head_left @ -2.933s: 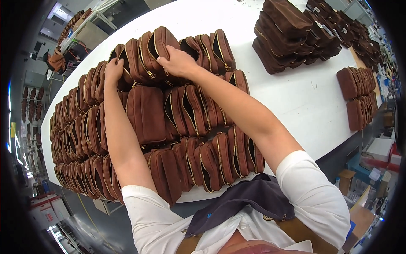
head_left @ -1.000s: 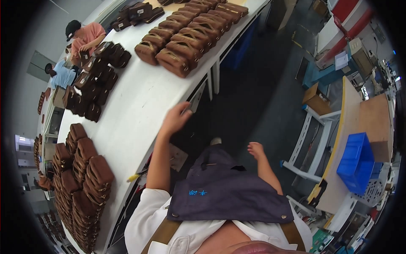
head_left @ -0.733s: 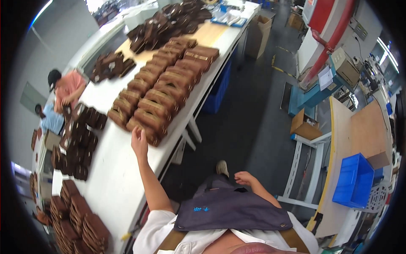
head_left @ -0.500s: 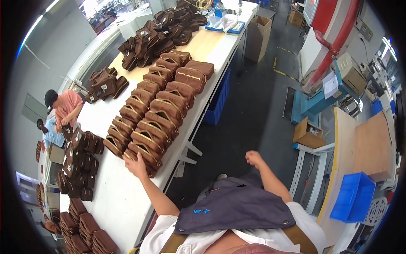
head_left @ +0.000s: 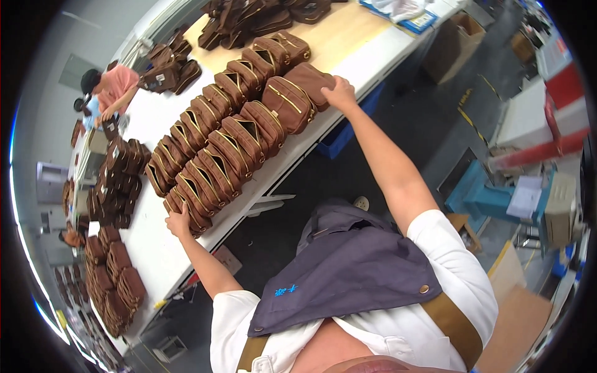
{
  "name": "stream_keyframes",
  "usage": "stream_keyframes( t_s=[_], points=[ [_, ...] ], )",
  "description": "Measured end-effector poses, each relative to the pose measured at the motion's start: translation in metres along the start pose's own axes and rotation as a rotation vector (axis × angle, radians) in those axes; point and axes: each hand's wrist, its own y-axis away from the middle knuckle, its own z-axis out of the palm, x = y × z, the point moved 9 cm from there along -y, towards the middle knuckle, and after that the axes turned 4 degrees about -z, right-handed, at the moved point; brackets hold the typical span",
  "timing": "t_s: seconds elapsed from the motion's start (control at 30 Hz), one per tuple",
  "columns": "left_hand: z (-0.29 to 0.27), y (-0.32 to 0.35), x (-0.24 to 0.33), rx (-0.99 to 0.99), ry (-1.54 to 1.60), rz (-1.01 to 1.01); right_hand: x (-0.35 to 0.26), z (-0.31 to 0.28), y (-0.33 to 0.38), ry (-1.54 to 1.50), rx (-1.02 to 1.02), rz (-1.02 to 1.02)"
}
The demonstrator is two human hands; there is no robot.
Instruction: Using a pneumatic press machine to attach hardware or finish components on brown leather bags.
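Two rows of brown zip bags [head_left: 214,171] stand packed on edge along the table, many with gold zippers gaping. At the near end of the right-hand row, my left hand [head_left: 178,222] is closed against the end bag [head_left: 198,225], thumb up and some fingers hidden. My right arm reaches to the far end of the same row. There my right hand [head_left: 340,94] grips the edge of the last brown bag [head_left: 311,84], which leans against a bag with its zipper facing up [head_left: 287,107].
The white table [head_left: 163,248] runs away from me. Darker brown bags lie heaped at its far end [head_left: 249,23] and stacked along its left side [head_left: 115,186]. Two co-workers [head_left: 115,90] stand across the table. A blue crate [head_left: 336,142] sits below the table edge; a cardboard box [head_left: 457,46] stands beyond.
My right hand has moved from beside my body, over the floor, to the far end of the right-hand row. My left hand stays at the near end. The view has turned.
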Motion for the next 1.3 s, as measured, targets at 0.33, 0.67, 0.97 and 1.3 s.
stream_keyframes(
  t_s=[0.33,0.67,0.97,1.3],
  points=[
    [0.060,-0.032,-0.031,-0.086,0.421,-0.052,0.008,0.056,-0.051,-0.231,-0.624,0.058],
    [0.052,0.043,0.012,-0.283,0.778,-0.193,-0.031,0.080,-0.007,-0.509,-0.959,-0.042],
    [0.047,0.184,0.157,-0.358,1.005,-0.106,0.084,-0.035,-0.124,-0.745,-0.924,0.207],
    [0.012,0.239,0.369,-0.048,0.442,0.049,0.221,-0.102,-0.292,-0.207,-0.321,-0.131]
  ],
)
